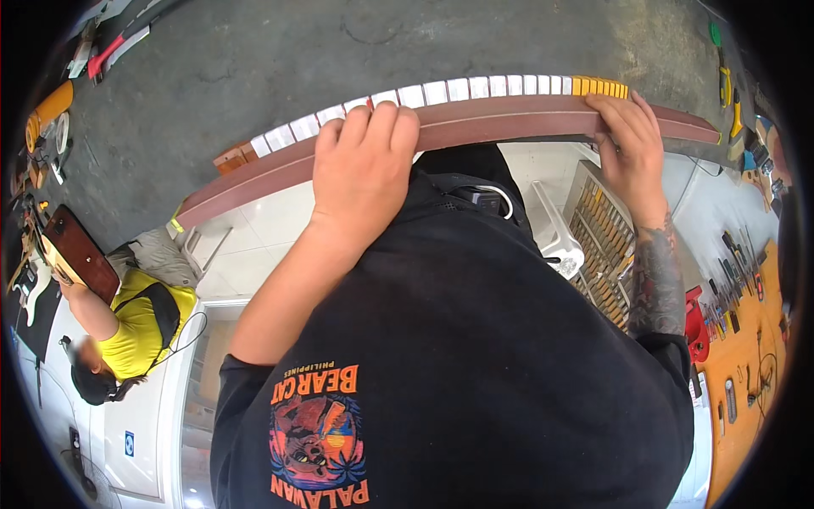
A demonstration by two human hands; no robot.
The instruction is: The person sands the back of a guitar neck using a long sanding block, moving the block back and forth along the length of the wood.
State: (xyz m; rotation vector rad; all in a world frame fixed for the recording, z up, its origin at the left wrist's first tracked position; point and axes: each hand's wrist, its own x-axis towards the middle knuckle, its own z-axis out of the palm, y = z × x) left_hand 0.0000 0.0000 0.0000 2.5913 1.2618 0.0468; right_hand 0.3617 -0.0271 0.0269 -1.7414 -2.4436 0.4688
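Note:
A long reddish-brown bar point(480, 115) runs across the front edge of the dark grey work surface point(373, 42). My left hand point(363, 170) grips it left of centre with fingers curled over its top. My right hand point(632, 148) is closed around its right portion, fingertips beside a group of small yellow blocks point(599, 86). Just behind the bar stands a row of white blocks point(435, 92), with small brown wooden pieces point(231, 159) at its left end.
Tools point(106, 55) lie at the far left; more point(733, 110) at the right. A co-worker in yellow point(157, 335) holds a brown panel point(85, 254) at left. Below right are a white stool point(560, 259), a slotted rack point(598, 237) and a wooden bench with tools point(746, 356).

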